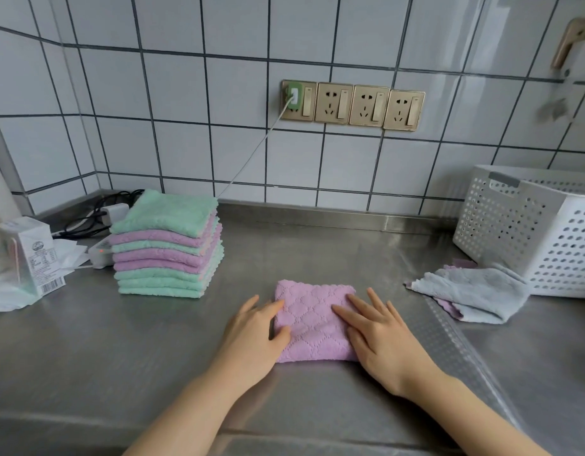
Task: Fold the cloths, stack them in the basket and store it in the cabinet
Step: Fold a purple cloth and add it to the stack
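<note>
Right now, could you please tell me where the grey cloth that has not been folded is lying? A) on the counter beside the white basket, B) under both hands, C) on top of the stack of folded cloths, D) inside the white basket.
A: the crumpled grey cloth lies on the steel counter, right against the front of the white basket.

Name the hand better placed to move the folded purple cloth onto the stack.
Left. The stack sits on the left hand's side of the purple cloth; the right hand would probably have to cross over.
</note>
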